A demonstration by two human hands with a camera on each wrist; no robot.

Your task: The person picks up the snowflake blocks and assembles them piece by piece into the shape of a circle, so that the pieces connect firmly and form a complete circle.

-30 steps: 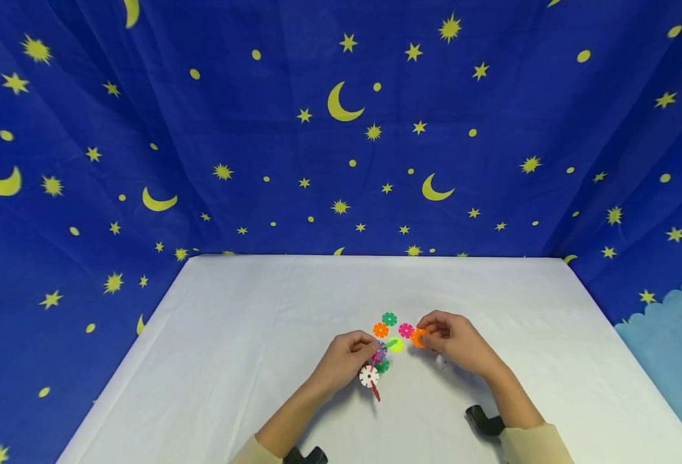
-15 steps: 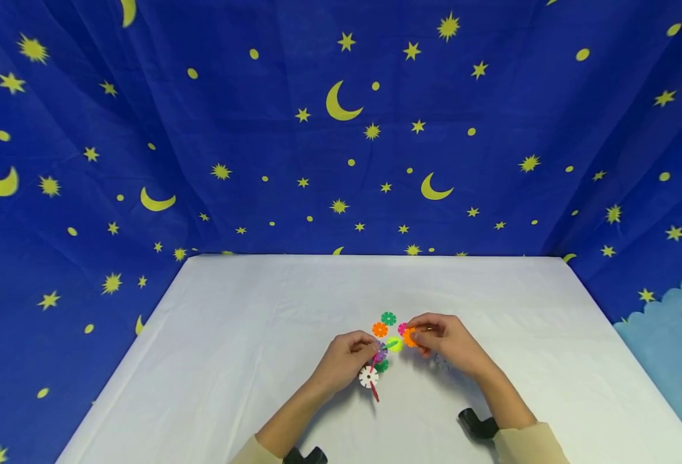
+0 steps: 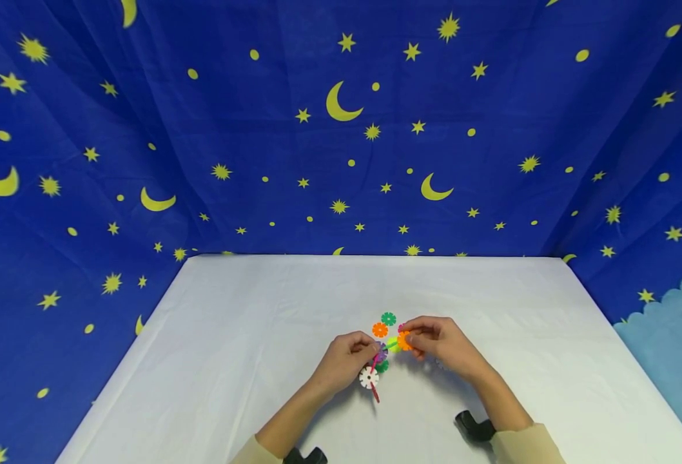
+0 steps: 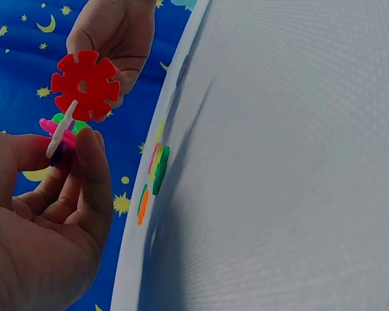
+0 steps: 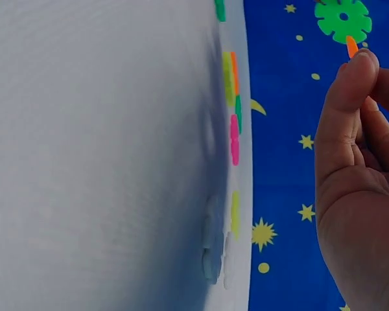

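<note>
Head view puts a cluster of linked notched discs (image 3: 374, 365) at the fingertips of the left hand (image 3: 343, 361), which pinches it by or near the purple disc (image 3: 383, 353). Toward the wearer from those fingertips hang the white disc (image 3: 369, 377) and the red disc (image 3: 375, 393), the latter edge-on; the left wrist view instead gives red's whole face and turns white to a thin edge. The right hand (image 3: 442, 341) pinches an orange disc (image 3: 404, 341) between thumb and fingers. Right wrist view shows this disc edge-on, its tip at the rim of the linked green disc (image 5: 343, 19), seen face-on there but as a sliver from above.

Between and beyond the hands lie a loose green disc (image 3: 389, 319), a loose orange disc (image 3: 379, 330) and a pink disc (image 3: 401, 327), partly covered by the right fingers. Only one yellow disc (image 3: 392, 345) shows from the head; the right wrist view reveals a second yellow disc (image 5: 235, 214) and pale discs (image 5: 211, 243) below the right hand, on the white cloth (image 3: 260, 361).
</note>
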